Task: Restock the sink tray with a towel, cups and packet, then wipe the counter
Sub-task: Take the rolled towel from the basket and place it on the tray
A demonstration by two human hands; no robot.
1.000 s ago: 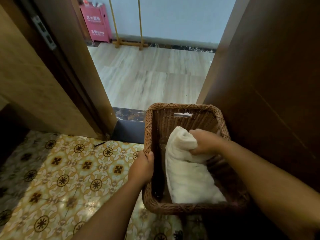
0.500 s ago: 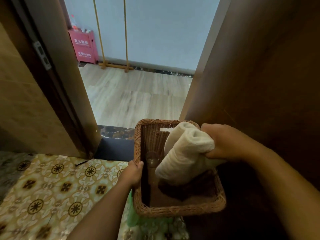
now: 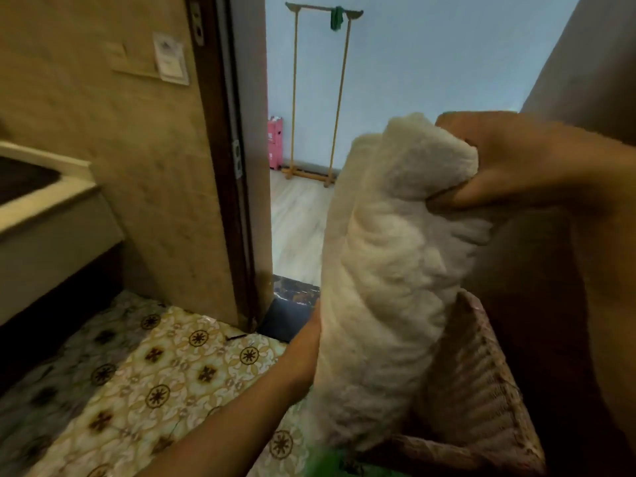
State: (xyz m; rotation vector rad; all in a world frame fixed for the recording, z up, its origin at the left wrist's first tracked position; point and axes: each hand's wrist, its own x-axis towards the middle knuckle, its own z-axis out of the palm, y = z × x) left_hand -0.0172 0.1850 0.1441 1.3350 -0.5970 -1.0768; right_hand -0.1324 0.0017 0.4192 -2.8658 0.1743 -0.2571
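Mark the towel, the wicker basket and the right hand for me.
towel (image 3: pixel 389 270): head view, middle of the roll.
wicker basket (image 3: pixel 481 390): head view, inner side wall.
right hand (image 3: pixel 516 160): head view, back of the hand gripping the towel's top.

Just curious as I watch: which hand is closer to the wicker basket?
Left. The left hand is low beside the wicker basket, mostly hidden behind the rolled towel. The right hand is well above it, gripping the towel's top.

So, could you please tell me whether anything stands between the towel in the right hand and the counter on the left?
Nothing visible does. The right hand grips the rolled towel above the wicker basket; open tiled floor lies between it and the counter. The sink tray is out of view, and the left hand's grip is hidden behind the towel.
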